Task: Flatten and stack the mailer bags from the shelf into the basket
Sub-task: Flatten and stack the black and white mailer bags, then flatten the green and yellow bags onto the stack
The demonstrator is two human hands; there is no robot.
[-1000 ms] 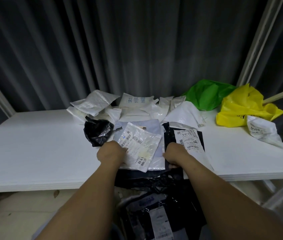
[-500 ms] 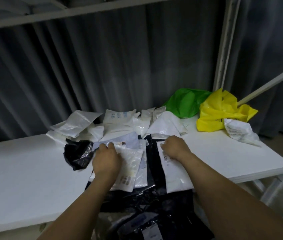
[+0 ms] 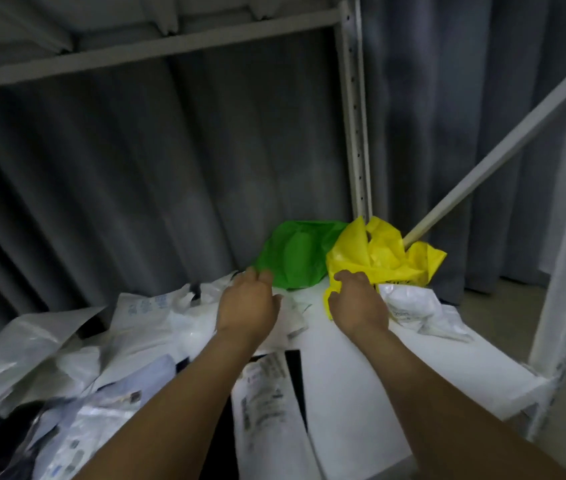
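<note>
A green mailer bag [image 3: 297, 259] and a crumpled yellow mailer bag [image 3: 383, 254] lie at the back right of the white shelf [image 3: 354, 407]. My left hand [image 3: 248, 306] reaches forward, its loosely curled fingertips at the green bag's left edge. My right hand [image 3: 357, 306] pinches the yellow bag's lower left corner between thumb and fingers. A white labelled mailer [image 3: 267, 407] lies flat on a black bag [image 3: 294, 370] between my forearms. The basket is out of view.
Several white and clear mailers [image 3: 149, 320] are piled on the shelf's left half, and a crumpled white one [image 3: 416, 311] sits right of my right hand. A shelf post [image 3: 356, 133], a diagonal brace [image 3: 503, 140] and an upper beam [image 3: 153, 51] frame the space; a grey curtain hangs behind.
Both hands left the flat mailers near the front edge and moved back and right to the green and yellow bags. The view swung up and right.
</note>
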